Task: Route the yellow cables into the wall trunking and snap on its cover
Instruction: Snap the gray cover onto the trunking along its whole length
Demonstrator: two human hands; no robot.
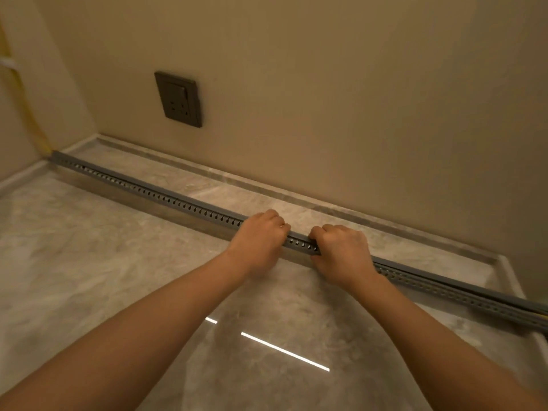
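A long grey slotted trunking point(154, 192) lies on the glossy stone floor, running from the left corner to the right edge, a little way out from the wall. My left hand point(259, 240) and my right hand point(341, 250) sit side by side on its middle, fingers curled over its top and gripping it. A grey cover strip lies along the top of the trunking. Yellow cables point(28, 117) come down the left wall corner and enter the trunking's left end. Inside the trunking the cables are hidden.
A dark socket plate point(179, 99) is set in the beige wall above the floor. A stone skirting point(326, 209) runs along the wall base behind the trunking. A white clip point(7, 63) holds the cables on the left wall.
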